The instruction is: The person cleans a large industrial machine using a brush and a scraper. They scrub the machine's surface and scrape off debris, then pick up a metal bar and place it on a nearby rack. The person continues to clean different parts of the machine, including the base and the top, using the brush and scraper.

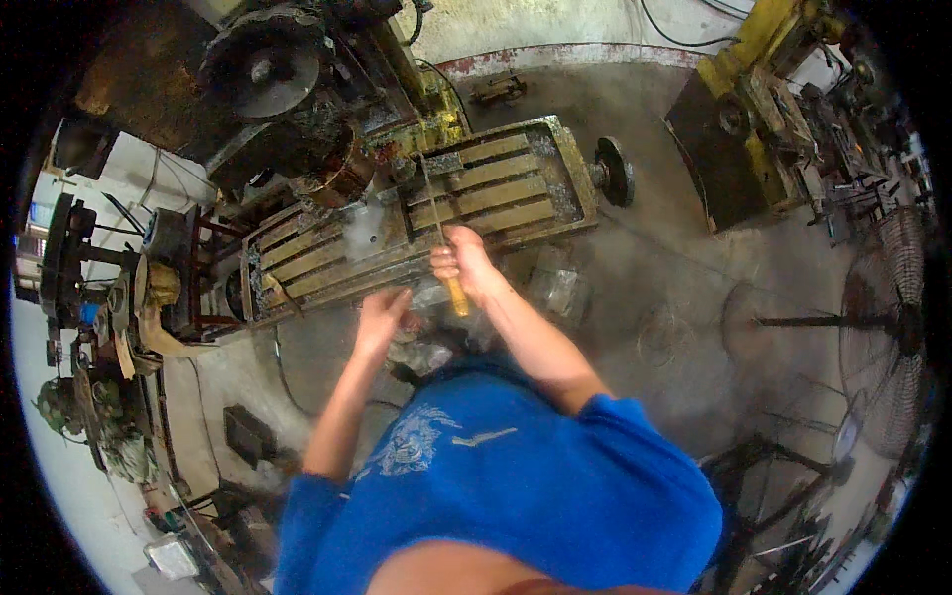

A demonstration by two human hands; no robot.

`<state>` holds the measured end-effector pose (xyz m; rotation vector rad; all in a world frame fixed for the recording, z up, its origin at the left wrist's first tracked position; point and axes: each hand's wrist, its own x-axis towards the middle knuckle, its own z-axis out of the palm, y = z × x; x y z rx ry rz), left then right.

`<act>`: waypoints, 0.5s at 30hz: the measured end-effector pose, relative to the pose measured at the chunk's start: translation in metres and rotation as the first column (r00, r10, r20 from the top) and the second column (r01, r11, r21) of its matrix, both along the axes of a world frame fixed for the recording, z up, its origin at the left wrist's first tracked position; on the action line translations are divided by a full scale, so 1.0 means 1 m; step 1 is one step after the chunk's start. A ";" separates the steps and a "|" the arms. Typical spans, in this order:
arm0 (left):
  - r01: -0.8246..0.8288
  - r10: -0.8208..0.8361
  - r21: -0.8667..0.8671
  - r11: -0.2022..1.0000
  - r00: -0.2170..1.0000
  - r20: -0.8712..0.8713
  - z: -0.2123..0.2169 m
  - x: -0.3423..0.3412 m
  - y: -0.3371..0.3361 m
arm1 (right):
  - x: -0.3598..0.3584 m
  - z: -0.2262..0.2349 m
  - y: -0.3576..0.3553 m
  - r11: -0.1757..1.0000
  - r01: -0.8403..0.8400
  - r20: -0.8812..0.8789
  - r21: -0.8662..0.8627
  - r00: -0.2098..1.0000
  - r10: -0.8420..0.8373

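My right hand is closed round a long, thin file near the base of its yellowish wooden handle. The handle's end sticks out below the fist, toward my body. Its narrow metal blade points away from me, over the slotted machine table. My left hand is just off the table's near edge, left of the handle, with its fingers curled in. Whatever it may hold is too small or hidden to make out. A whitish, wet-looking patch covers the table's middle, beneath the machine's head.
A round handwheel juts from the table's right end. A dark pulley belongs to the machine above. Yellow-and-dark machinery stands at the far right, with a caged fan nearer. Other equipment lines the left side.
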<state>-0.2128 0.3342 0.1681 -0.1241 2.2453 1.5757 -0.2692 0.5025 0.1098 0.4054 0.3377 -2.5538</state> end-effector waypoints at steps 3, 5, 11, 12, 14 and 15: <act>0.091 -0.081 -0.135 0.987 0.994 0.078 -0.004 -0.013 0.032 | -0.003 0.000 -0.002 0.991 0.059 0.032 0.123 0.998 -0.063; 0.268 -0.250 -0.161 0.950 0.960 0.125 -0.033 -0.012 0.032 | 0.002 -0.011 -0.002 0.995 0.042 0.062 0.096 0.997 -0.048; 0.229 -0.226 0.006 0.973 0.954 0.195 -0.007 0.001 0.043 | 0.000 -0.005 0.011 0.978 0.089 0.038 0.187 0.994 -0.098; 0.205 -0.206 0.025 0.978 0.957 0.206 -0.005 -0.001 0.039 | -0.001 -0.004 0.013 0.968 0.090 0.048 0.232 0.993 -0.104; 0.147 -0.160 0.078 0.986 0.963 0.216 -0.014 -0.007 0.022 | -0.003 0.005 0.003 0.975 0.118 0.002 0.189 0.993 -0.120; 0.114 -0.135 0.100 0.988 0.963 0.232 -0.012 -0.003 0.018 | -0.005 0.013 -0.004 0.967 0.131 -0.018 0.217 0.991 -0.130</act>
